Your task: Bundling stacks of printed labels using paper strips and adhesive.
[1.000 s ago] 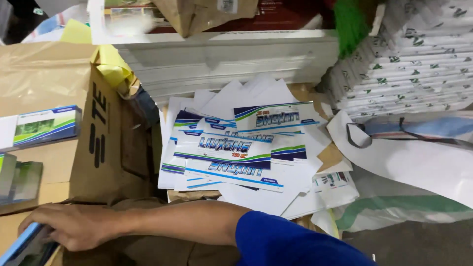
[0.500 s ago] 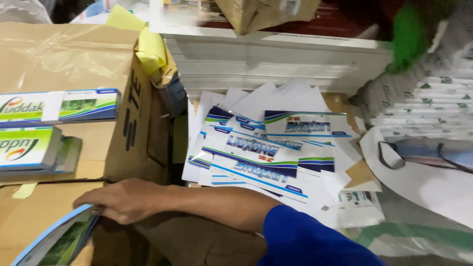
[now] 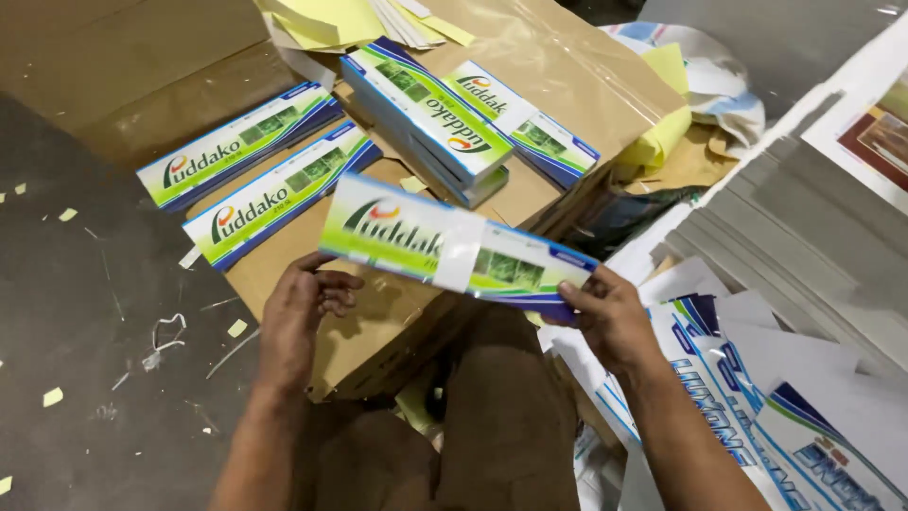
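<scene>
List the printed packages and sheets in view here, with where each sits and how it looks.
Banded bundle: held between left hand and right hand; long, flat, green, white and blue, white paper band round its middle.
Two flat bundles: side by side on the brown cardboard, upper left; same colours.
Stacked bundles: centre top, piled higher.
Yellow sheets: top edge.
Loose sheets: lower right; white with blue print.

Five banded green-and-blue bundles (image 3: 457, 248) — two hands (image 3: 301, 317), one cardboard sheet (image 3: 397, 322)
</scene>
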